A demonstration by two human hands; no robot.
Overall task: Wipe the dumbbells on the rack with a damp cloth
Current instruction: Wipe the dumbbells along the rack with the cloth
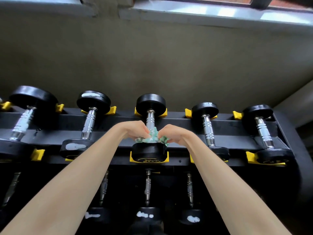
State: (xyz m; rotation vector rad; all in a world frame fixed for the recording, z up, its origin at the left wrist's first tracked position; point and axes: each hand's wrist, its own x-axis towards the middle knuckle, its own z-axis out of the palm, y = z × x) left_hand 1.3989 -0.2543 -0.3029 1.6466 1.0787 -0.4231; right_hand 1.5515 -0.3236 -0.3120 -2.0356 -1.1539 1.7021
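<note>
Head: cloth (152,139) inside left grip (137,131)

On the top row, the black rack (67,123) rails lie bare between neighbouring dumbbells (91,116), leaving gaps a hand could enter from above. Yellow cradles (39,154) jut up beside each head. The middle dumbbell (150,103) is crowded at its handle's near end (left hand (135,131), right hand (174,135) and cloth (153,139) bunch there). The wall (152,56) rises just behind the far heads.

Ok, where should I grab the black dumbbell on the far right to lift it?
By its ridged chrome handle, from above: the handle lies bare between the round black ends, which sit in yellow cradles.
</note>
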